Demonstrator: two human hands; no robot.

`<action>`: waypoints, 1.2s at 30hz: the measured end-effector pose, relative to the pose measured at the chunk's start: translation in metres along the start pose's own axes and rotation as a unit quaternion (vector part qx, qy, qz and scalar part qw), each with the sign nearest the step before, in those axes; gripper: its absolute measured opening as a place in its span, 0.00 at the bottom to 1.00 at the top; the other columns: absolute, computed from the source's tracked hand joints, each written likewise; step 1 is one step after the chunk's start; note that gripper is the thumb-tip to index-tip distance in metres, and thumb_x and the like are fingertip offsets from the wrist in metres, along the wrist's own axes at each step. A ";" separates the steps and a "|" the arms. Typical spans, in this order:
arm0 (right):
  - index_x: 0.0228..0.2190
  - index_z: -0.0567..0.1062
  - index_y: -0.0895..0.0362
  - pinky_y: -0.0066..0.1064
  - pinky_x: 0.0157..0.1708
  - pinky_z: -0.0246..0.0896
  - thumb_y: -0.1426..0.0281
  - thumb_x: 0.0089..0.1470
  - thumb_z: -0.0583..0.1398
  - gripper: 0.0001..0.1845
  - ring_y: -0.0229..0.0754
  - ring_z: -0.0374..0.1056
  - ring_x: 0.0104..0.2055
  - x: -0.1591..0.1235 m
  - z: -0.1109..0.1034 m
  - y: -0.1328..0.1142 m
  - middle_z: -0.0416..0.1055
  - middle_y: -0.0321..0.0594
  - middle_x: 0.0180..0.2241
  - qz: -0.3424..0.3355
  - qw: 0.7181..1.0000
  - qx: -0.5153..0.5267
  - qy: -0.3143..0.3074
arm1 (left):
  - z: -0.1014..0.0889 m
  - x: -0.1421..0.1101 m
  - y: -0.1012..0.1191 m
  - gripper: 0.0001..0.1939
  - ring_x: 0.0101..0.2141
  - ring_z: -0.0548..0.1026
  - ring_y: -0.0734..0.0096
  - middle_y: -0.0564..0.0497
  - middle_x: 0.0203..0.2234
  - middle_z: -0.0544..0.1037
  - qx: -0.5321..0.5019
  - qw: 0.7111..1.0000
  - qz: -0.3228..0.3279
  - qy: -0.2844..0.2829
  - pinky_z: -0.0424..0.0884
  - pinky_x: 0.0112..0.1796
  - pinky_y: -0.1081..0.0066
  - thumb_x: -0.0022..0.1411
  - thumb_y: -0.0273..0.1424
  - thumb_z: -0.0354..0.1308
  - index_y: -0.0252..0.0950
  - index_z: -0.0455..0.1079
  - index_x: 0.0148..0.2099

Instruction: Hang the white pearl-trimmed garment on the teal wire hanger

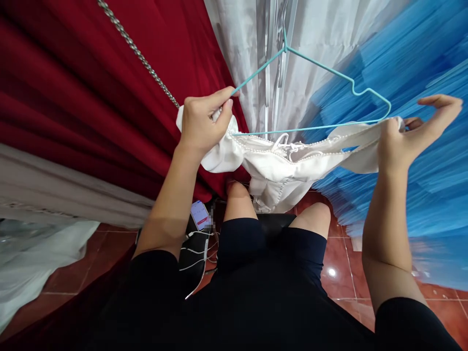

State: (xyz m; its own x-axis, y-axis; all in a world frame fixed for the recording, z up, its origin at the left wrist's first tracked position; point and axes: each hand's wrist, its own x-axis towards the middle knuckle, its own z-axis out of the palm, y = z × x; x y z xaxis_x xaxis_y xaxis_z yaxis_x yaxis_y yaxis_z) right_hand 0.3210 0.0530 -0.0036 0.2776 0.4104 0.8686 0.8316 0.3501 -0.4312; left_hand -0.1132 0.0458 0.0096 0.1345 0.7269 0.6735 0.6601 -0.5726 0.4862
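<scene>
A phone (199,214) lies near on the red floor tiles (338,263). Above, the left hand (203,124) pinches the white garment (285,163) (pearl-trimmed) at the teal hanger (329,70); the right hand (409,134) grips its right end, fingers partly splayed. Far: a red curtain (73,87).

Both bare forearms rise from short black sleeves, elbows bent, hands raised well apart at the same height. The left hand (203,124) is curled, knuckles to the camera, thumb and fingers pinched together. The right hand (409,136) pinches with thumb and lower fingers while the index and middle fingers stretch out straight to the right
</scene>
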 end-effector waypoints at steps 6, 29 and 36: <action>0.35 0.64 0.58 0.21 0.23 0.39 0.84 0.36 0.53 0.21 0.35 0.57 0.43 0.046 0.006 -0.035 0.62 0.39 0.39 -0.029 0.998 -0.037 -0.050 | -0.007 -0.003 0.019 0.17 0.27 0.72 0.72 0.53 0.30 0.79 0.085 0.996 0.033 0.009 0.63 0.30 0.69 0.71 0.38 0.49 0.40 0.73 0.54; 0.30 0.66 0.57 0.26 0.26 0.46 0.86 0.33 0.51 0.20 0.31 0.51 0.29 0.066 0.066 -0.056 0.62 0.38 0.33 -0.152 0.978 0.105 -0.093 | -0.002 0.000 0.012 0.18 0.32 0.77 0.67 0.48 0.38 0.80 0.043 0.999 0.010 -0.008 0.74 0.37 0.68 0.68 0.38 0.52 0.39 0.74 0.54; 0.39 0.69 0.51 0.37 0.46 0.57 0.78 0.39 0.59 0.22 0.43 0.62 0.44 0.033 0.052 -0.103 0.69 0.39 0.40 -0.198 0.949 0.044 -0.240 | -0.003 -0.002 0.018 0.17 0.35 0.78 0.66 0.51 0.38 0.80 -0.027 0.999 -0.022 -0.010 0.74 0.41 0.66 0.68 0.39 0.54 0.40 0.74 0.54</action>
State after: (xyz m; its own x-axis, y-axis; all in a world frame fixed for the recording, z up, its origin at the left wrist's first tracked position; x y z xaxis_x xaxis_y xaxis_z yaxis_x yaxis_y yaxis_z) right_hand 0.2195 0.0744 0.0562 -0.3175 0.5601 0.7652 0.7752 0.6180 -0.1307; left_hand -0.1038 0.0329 0.0181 0.1222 0.7591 0.6394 0.6249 -0.5593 0.5447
